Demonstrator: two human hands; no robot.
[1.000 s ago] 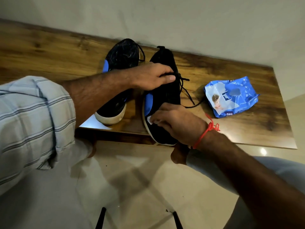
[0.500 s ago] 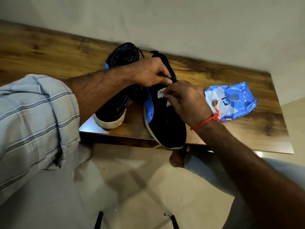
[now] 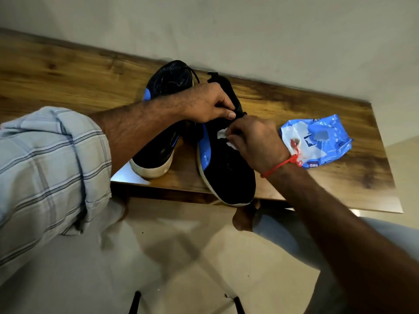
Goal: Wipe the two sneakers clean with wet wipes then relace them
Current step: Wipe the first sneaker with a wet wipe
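— How many shoes do you count on that brown wooden table (image 3: 68, 82)?

— Two black mesh sneakers with blue side panels: one at eleven o'clock (image 3: 163, 123), one dead centre (image 3: 224, 168).

— Wipes?

— One crumpled white wet wipe (image 3: 222, 134), and one blue plastic wipe packet (image 3: 317, 141) at three o'clock.

— Hands?

— Two: left hand (image 3: 208, 103), right hand (image 3: 254, 141), one red thread bracelet (image 3: 283, 164).
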